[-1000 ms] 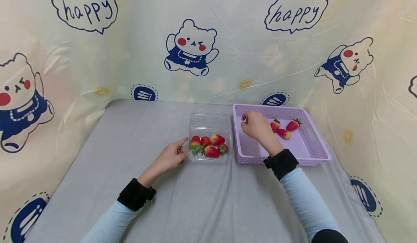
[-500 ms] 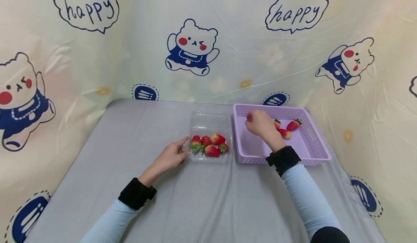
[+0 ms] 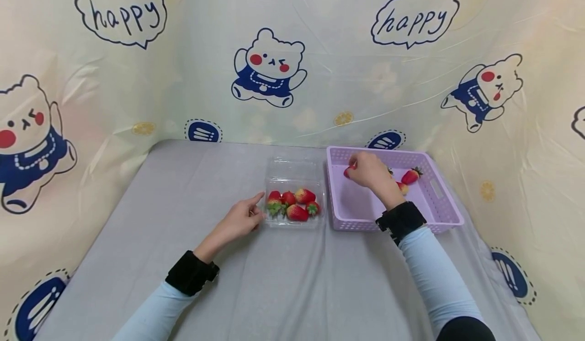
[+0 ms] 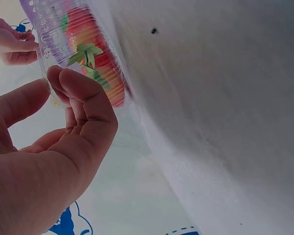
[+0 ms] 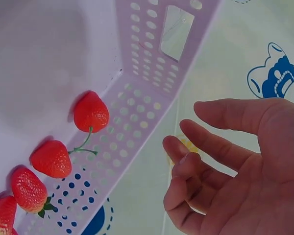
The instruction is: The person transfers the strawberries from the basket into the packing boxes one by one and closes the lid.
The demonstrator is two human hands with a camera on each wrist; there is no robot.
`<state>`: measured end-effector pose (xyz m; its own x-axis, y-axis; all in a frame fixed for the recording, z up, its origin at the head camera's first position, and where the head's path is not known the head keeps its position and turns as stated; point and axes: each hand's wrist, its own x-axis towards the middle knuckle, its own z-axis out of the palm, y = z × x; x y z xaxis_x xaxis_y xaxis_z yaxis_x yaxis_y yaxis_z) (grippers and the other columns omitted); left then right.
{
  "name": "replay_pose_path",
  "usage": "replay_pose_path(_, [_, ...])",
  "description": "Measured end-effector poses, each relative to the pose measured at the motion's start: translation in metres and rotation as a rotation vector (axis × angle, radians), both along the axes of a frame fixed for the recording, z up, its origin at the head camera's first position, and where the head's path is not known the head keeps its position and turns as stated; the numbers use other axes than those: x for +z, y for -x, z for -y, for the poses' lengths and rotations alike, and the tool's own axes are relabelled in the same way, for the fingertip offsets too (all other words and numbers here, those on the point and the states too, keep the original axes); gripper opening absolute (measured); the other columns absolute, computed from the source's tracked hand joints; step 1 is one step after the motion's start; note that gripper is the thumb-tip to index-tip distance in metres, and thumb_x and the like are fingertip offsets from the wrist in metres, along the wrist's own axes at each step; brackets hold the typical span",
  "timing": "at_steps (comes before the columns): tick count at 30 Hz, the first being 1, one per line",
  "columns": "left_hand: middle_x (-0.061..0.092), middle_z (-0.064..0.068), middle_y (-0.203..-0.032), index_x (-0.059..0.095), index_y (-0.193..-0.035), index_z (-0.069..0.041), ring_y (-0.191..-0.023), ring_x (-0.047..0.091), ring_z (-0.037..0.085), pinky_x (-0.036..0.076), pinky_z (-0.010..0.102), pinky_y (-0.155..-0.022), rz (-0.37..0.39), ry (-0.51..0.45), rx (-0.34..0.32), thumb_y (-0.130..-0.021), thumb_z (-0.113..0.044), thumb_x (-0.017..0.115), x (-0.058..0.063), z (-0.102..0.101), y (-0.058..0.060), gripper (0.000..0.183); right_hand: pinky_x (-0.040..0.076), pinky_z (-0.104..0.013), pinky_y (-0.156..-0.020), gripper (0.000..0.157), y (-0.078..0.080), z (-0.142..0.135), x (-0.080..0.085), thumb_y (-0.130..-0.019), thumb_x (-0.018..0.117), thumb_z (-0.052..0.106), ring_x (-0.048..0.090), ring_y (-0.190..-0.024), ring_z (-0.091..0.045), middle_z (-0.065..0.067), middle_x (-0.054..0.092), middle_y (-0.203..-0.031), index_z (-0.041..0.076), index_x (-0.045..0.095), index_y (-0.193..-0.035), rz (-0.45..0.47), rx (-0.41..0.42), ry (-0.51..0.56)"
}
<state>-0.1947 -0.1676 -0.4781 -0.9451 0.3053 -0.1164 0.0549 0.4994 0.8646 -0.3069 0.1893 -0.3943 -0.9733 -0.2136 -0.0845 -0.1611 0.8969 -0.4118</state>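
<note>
A clear plastic box [image 3: 294, 183] with its lid raised stands mid-table, holding several strawberries [image 3: 298, 212]. At its left side, my left hand [image 3: 237, 219] has thumb and fingertips on either side of the rim, pinching it in the left wrist view. My right hand [image 3: 371, 171] is over the lilac basket [image 3: 352, 225], fingers parted and loosely bent in the right wrist view, nothing between them. Below it several red strawberries [image 5: 29, 190] lie along the basket wall; one strawberry [image 5: 90, 112] bears a thin green stem. A strawberry [image 3: 412, 175] also lies farther right.
A grey cloth [image 3: 205, 290] covers the table. Behind it hangs a pale curtain [image 3: 329, 87] printed with bears. The basket's perforated wall [image 5: 147, 44] has a handle opening. The box stands close to the basket's left side.
My right hand has shifted slightly right over the basket, now overlapping one of the strawberries there. My left hand and the box have stayed in place.
</note>
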Motion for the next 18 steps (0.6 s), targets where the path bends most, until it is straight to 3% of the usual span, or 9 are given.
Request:
replay_pose_path(7, [0.062,0.007,-0.078,0.033,-0.161,0.006,-0.065,0.055,0.019,0.046,0.032,-0.061,-0.005,-0.004,0.001,-0.102,-0.006,0.064,0.001,0.000,0.000,0.067,0.053,-0.055,-0.084,0.036,0.006,-0.001,0.003,-0.090,0.069,0.015,0.063,-0.098,-0.039,-0.023,0.068,-0.112,-0.004,0.071,-0.120,-0.040,-0.011,-0.050])
replay_pose_path(18, [0.065,0.017,-0.084,0.033,-0.162,0.005,-0.065,0.056,0.019,0.045,0.031,-0.061,0.013,-0.004,0.009,-0.103,-0.005,0.063,0.002,-0.001,-0.002,0.067,0.053,-0.051,-0.082,0.038,0.011,-0.002,0.003,-0.088,0.069,0.011,0.062,-0.097,-0.038,-0.025,0.067,-0.115,-0.005,0.069,-0.123,0.021,-0.027,-0.021])
